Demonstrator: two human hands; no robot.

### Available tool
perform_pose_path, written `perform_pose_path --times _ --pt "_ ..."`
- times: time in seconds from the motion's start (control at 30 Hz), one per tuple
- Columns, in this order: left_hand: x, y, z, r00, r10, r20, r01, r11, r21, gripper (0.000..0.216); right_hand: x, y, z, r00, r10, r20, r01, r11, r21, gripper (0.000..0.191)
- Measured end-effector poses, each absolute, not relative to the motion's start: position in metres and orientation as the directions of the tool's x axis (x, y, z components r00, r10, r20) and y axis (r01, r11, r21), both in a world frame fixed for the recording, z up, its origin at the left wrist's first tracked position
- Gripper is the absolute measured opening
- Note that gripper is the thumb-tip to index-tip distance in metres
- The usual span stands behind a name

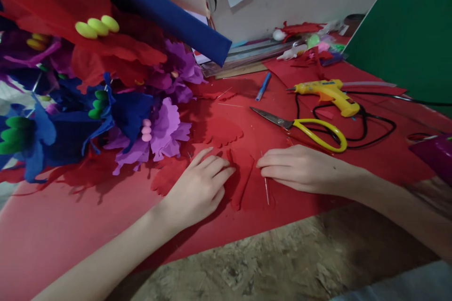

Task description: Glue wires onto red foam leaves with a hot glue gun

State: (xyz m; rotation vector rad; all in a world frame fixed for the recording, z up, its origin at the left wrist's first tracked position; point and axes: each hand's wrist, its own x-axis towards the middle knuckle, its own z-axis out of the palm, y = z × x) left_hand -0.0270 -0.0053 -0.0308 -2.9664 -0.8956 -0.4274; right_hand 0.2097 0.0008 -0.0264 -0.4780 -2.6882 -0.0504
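My left hand (201,181) rests low over the red sheet, its fingers bent together at the edge of a red felt piece (242,188) with a folded or rolled edge. Its fingertips are partly hidden. Opposite it, my right hand (298,169) has its fingers closed on a thin wire (267,190), which points toward the front edge. A scalloped red petal (222,131) lies just beyond my hands. Another scalloped red petal (165,174) lies left of my left hand, partly covered by it.
Scissors (300,127) with yellow handles, a yellow glue gun (328,94) with a black cord and a blue pen (263,87) lie beyond my right hand. Large felt flowers (134,117) crowd the left. A green board (406,42) leans at right; bagged supplies (318,49) lie behind.
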Motion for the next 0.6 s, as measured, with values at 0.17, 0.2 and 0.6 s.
perform_pose_path --times 0.17,0.2,0.6 --pt "-0.027 -0.006 -0.031 0.798 0.545 0.259 0.55 -0.833 0.06 0.029 0.205 0.001 -0.034 -0.85 0.38 0.365 0.392 0.919 -0.045 0.03" --pt "-0.027 -0.006 -0.031 0.798 0.544 0.259 0.55 -0.833 0.057 0.029 0.205 0.002 -0.035 -0.851 0.38 0.363 0.389 0.92 -0.051 0.03" --pt "-0.028 -0.006 -0.03 0.798 0.55 0.246 0.556 -0.83 0.051 0.031 0.206 -0.01 -0.037 -0.567 0.813 0.13 0.638 0.534 -0.555 0.048"
